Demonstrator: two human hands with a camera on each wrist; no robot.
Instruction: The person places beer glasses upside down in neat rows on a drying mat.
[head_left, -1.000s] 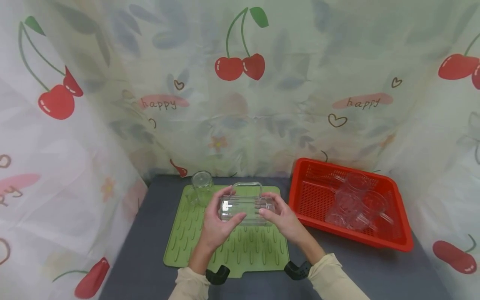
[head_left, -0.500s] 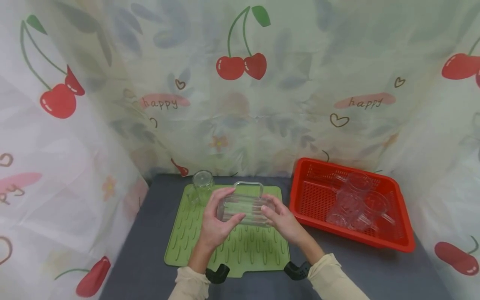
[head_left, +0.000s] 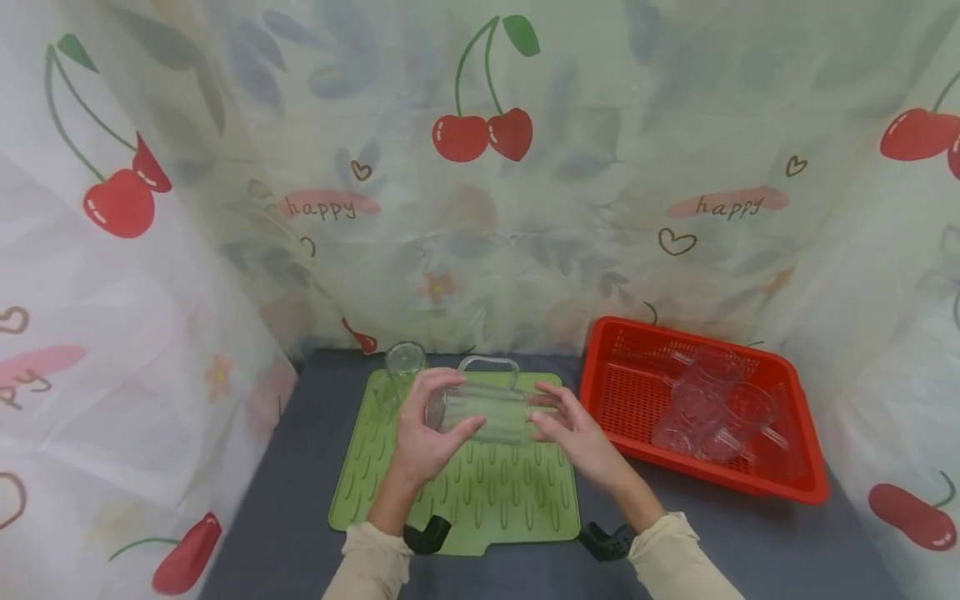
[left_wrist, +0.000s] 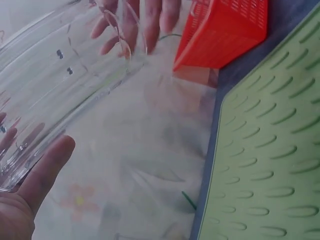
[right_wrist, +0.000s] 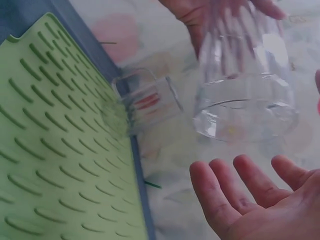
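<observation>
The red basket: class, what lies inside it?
Inside the red basket lie several clear glass mugs, piled on their sides toward its right half; the left half shows bare mesh. Their exact number cannot be told, since they overlap and are see-through.

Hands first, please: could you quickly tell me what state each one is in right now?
Left hand: grips the clear glass mug, fingers curled round its end.
Right hand: open, fingers straight, just off the mug.

Pale cloth curtain [head_left: 570, 217] printed with red cherries, hearts, leaves and the word "happy" encloses the scene at the back and both sides. Below lies a dark grey tabletop [head_left: 300, 500]. Soft, even light throughout.
</observation>
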